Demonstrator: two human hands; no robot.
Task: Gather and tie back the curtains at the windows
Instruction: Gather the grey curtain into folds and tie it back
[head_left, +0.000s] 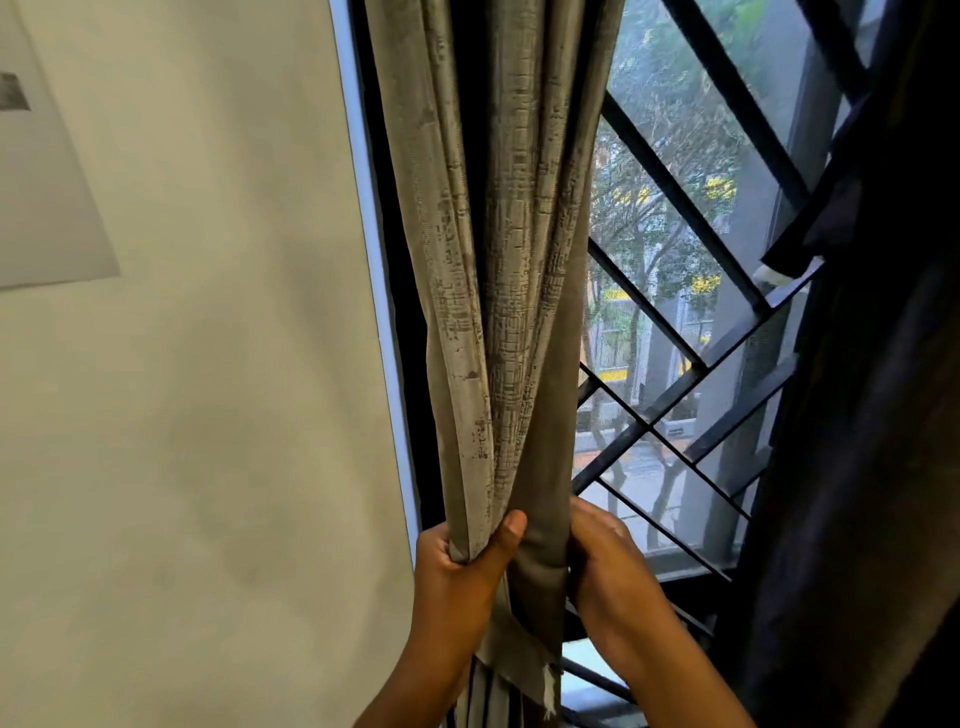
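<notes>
Both hands are clamped on the gathered grey curtain (514, 312) at the window's left edge, beside the wall (208, 415). Left hand (462, 561) wraps the folds, thumb across the front. Right hand (608, 561) grips the right side, fingers curled behind the fabric.

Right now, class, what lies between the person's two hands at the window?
In the head view, the gathered grey curtain hangs between the left hand and the right hand; both grip it.

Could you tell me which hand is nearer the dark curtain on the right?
Right. The right hand is between both curtains; the left hand grips the grey curtain's far side from the dark curtain.
</notes>
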